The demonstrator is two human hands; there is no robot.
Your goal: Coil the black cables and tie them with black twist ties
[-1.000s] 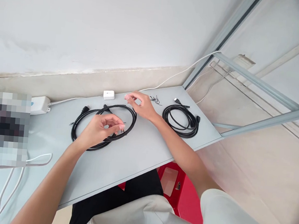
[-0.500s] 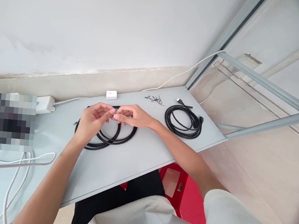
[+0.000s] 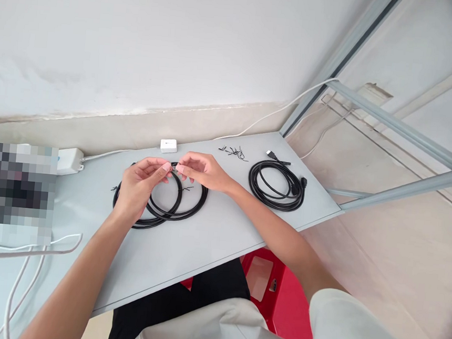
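Fingers pinched, my left hand (image 3: 140, 183) is over the left part of a black coiled cable (image 3: 174, 215). My right hand (image 3: 204, 171) pinches too, its fingertips just right of the left ones. Between the fingertips something small and dark shows; I cannot make out whether it is a tie or part of the cable behind. The cable lies in two overlapping loops, with a thin black twist tie (image 3: 187, 188) around it where they cross. Another small tie (image 3: 114, 188) sticks out at the far left of the coil.
A second coiled black cable (image 3: 253, 187) with plugs lies at the right on the grey table (image 3: 212, 237). Several loose black ties (image 3: 233, 152) and a white box (image 3: 168, 145) are near the wall. White cords (image 3: 72, 248) and a power strip (image 3: 69, 161) lie left.
My fingertips have moved slightly apart, the right hand shifting a little up and to the right. The tie on the cable shows more clearly now. Both cable coils stay in place.
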